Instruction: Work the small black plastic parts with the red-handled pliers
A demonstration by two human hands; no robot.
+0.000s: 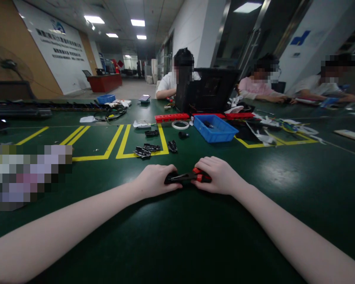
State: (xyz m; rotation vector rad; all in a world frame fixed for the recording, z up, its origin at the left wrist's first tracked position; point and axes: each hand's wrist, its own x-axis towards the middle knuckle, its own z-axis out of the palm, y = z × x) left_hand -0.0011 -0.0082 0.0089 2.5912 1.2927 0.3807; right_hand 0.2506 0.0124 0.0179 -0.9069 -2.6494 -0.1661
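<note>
My right hand (217, 174) is closed round the red-and-black handles of a pair of pliers (187, 176), whose long jaws point left. In my left hand (155, 180) a small black part (169, 178) is pinched between thumb and fingers. The jaw tips reach this black part; whether they grip it I cannot tell. Several similar black plastic pieces (148, 149) lie on the green table (177, 236) just beyond my left hand. A short black cylinder (183, 135) rests beyond the pliers.
Beyond my hands stands a blue bin (215, 129) with a dark item inside. Behind it are red power strips (172, 117), a tape roll (180, 125) and a large black case (208, 90). Cables and scraps (296, 127) lie right. Several people sit across the table.
</note>
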